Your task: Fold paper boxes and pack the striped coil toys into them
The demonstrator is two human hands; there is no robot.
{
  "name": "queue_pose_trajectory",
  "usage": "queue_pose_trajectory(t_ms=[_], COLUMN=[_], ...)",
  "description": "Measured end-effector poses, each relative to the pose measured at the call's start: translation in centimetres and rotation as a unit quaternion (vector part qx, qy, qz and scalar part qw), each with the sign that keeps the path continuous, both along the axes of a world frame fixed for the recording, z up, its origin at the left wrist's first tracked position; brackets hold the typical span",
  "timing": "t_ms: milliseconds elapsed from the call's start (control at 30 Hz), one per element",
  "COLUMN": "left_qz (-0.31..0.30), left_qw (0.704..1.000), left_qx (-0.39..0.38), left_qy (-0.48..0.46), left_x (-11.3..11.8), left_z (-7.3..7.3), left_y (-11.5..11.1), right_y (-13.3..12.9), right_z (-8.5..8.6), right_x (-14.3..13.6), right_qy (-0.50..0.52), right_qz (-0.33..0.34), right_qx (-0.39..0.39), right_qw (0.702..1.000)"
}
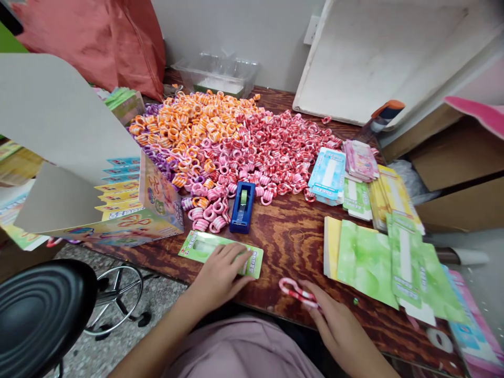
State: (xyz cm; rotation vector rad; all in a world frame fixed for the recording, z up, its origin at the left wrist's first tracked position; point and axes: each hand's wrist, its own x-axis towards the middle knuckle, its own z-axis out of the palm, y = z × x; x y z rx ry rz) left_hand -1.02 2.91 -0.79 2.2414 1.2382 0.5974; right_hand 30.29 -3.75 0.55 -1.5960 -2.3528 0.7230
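Observation:
My left hand [224, 270] lies with its fingers spread over the right half of a flat green card package [205, 247] near the table's front edge. Between the thumb and fingers of my right hand [328, 312] is a red, pink and white twisted ring [295, 291], held low over the table to the right of the package. Behind the package stands a blue tape dispenser [241, 207] with a green roll. A large heap of coiled rings [252, 142] in orange, pink, red and purple spreads behind it.
An open display box [118, 228] holding blue and yellow cards stands at the left. Stacks of blue cards [327, 173] and green cards [364, 257] lie at the right. A black stool [43, 315] is at the lower left, a clear tray [220, 73] at the back.

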Motion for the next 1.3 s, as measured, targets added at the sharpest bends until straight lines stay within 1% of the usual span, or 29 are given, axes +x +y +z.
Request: queue_pose_trajectory(t_ms=[100, 133, 200, 233, 300, 400, 467, 533, 600, 667, 700, 800, 900, 1000, 1100, 1167, 1200, 1300], left_qz=[-0.061, -0.069, -0.082, -0.086, -0.082, -0.043, -0.027, -0.031, -0.048, -0.077, -0.093, -0.127, -0.139, -0.161, -0.171, -0.165, -0.160, -0.154], left_qw=[0.988, 0.985, 0.983, 0.985, 0.991, 0.989, 0.973, 0.953, 0.939, 0.929, 0.925, 0.915, 0.925, 0.941, 0.945, 0.941, 0.934, 0.900], left_qx=[0.062, 0.065, 0.067, 0.070, 0.084, 0.101, 0.101, 0.084, 0.048, 0.002, -0.018, -0.057, -0.079, -0.112, -0.130, -0.136, -0.142, -0.183], left_qy=[0.127, 0.146, 0.148, 0.131, 0.057, -0.102, -0.206, -0.288, -0.338, -0.361, -0.369, -0.379, -0.343, -0.277, -0.245, -0.263, -0.285, -0.364], left_x=[-1.5, -1.7, -2.1, -2.2, -2.6, -3.0, -2.8, -2.3, -1.5, -0.8, -0.5, 0.3, 1.0, 1.8, 2.7, 3.1, 3.2, 3.3], left_z=[-0.9, -1.0, -0.9, -0.7, -0.2, 0.7, 1.0, 1.3, 1.6, 2.2, 2.5, 3.6, 4.4, 5.0, 5.2, 5.2, 5.2, 5.1], left_y=[1.4, 1.6, 1.8, 1.8, 1.7, 1.5, 1.3, 1.3, 1.4, 1.6, 1.8, 2.4, 2.9, 3.3, 3.7, 3.8, 3.9, 3.9], right_y=[0.4, 0.6, 1.0, 1.2, 1.5, 2.0, 2.2, 2.6, 3.3, 4.2, 4.7, 6.2, 7.2, 7.4, 7.1, 6.9, 6.8, 6.9], right_z=[-0.6, -0.7, -0.5, -0.2, 1.0, 4.0, 6.3, 8.2, 9.6, 10.7, 11.2, 12.4, 13.4, 13.8, 14.0, 14.1, 14.1, 14.3], right_x=[0.1, 0.0, -0.5, -0.7, -1.3, -2.1, -2.8, -3.3, -3.7, -3.9, -3.9, -3.5, -2.9, -2.9, -3.9, -4.9, -5.3, -6.3], right_qy=[-0.034, -0.041, -0.040, -0.033, -0.011, 0.029, 0.039, 0.032, 0.000, -0.056, -0.087, -0.163, -0.216, -0.261, -0.322, -0.339, -0.340, -0.337], right_qz=[-0.024, -0.023, -0.019, -0.020, -0.027, -0.048, -0.047, 0.000, 0.060, 0.105, 0.126, 0.194, 0.226, 0.228, 0.194, 0.174, 0.173, 0.187], right_qx=[0.025, 0.035, 0.060, 0.069, 0.077, 0.068, 0.084, 0.146, 0.236, 0.304, 0.313, 0.269, 0.236, 0.241, 0.253, 0.266, 0.272, 0.289], right_qw=[0.999, 0.998, 0.997, 0.997, 0.997, 0.996, 0.995, 0.989, 0.970, 0.945, 0.937, 0.929, 0.920, 0.906, 0.892, 0.885, 0.883, 0.876])
